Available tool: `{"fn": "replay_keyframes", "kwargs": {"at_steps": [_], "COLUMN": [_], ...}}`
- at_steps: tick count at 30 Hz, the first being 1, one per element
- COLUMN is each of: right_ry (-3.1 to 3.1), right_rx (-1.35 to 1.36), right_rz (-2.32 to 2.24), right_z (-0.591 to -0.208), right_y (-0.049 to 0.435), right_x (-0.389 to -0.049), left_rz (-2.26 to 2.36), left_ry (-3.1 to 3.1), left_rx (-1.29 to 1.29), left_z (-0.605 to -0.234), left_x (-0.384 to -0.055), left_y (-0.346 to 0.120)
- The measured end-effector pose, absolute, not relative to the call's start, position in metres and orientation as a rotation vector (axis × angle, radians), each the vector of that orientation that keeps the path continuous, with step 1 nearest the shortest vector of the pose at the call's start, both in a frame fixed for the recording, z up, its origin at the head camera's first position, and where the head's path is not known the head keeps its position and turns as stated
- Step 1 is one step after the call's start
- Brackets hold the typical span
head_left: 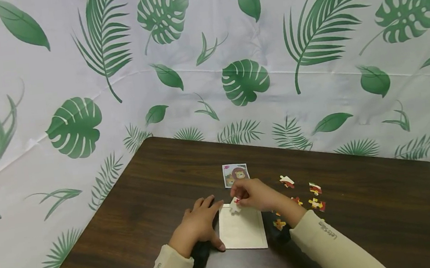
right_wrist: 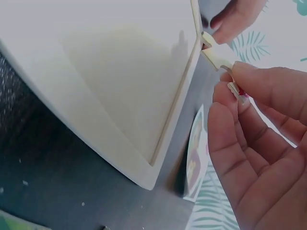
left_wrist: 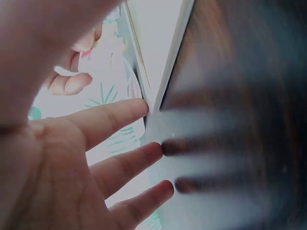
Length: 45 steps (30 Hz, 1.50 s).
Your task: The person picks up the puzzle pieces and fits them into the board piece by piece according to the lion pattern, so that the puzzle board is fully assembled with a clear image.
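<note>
A pale square puzzle tray with a raised rim lies flat on the table, its inside bare. My left hand rests at the tray's left side, fingers spread and straight; in the left wrist view a fingertip is right at the tray's corner. Over the tray's far left part, my right hand pinches a white jigsaw piece with a bit of red on it. The right wrist view shows that piece between thumb and fingers, close to the rim's corner.
Behind the tray lies a picture card with a lion, partly covered by my right hand. Several loose jigsaw pieces are scattered on the dark wooden table to the right. A leaf-patterned white cloth hangs beyond the table's far edge.
</note>
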State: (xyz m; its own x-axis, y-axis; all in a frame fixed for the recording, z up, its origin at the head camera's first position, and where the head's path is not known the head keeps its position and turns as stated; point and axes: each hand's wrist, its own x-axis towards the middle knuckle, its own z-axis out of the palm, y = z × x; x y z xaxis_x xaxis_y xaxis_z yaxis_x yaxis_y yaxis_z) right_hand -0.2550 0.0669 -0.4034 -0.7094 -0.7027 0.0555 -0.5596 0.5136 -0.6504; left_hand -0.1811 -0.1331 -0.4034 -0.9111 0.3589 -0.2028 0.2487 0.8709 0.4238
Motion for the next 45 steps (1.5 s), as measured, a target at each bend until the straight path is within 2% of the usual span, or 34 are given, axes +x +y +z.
{"fn": "replay_keyframes", "kwargs": {"at_steps": [9,29,45], "right_ry": [2.508,2.449,2.480], "right_rx": [-1.001,-0.908,-0.919], "right_rz": [-1.013,-1.036,-1.047], "right_z": [-0.406,-0.415,-0.418], "right_y": [0.063,0.062,0.062], "right_x": [-0.254,-0.255,-0.259], "left_rz": [0.598,0.727,0.780], "left_ry": [2.774,2.751,2.750], "left_rx": [0.429,0.650,0.689], "left_z": [-0.406,-0.418,-0.419], "left_x": [-0.183,-0.190,-0.192], "left_y": [-0.137,-0.136,-0.135]}}
